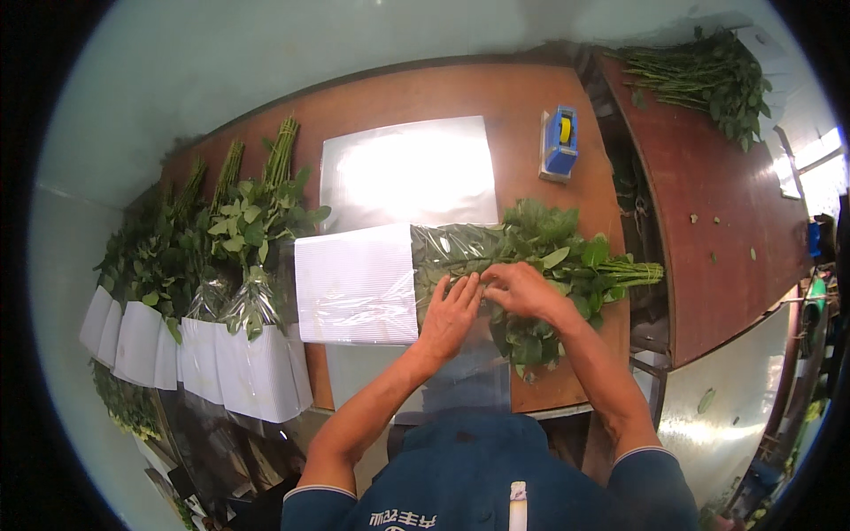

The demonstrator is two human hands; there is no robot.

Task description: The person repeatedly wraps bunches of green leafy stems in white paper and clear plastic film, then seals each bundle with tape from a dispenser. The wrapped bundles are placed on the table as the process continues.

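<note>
A bouquet lies crosswise on the table in front of me. White corrugated paper and clear plastic film wrap its left part. Green leaves and bundled stems stick out to the right. My left hand rests flat on the film, fingers stretched out. Right beside its fingertips, my right hand has thumb and fingers pinched together at the film's edge near the leaves. Whatever is in that pinch is too small to make out. The flower heads are hidden under the paper.
Behind the bouquet lies a stack of clear sheets, glaring with light. A blue tape dispenser with yellow tape stands at the back right. Several wrapped bouquets line the left edge. More cut stems lie on the reddish side table.
</note>
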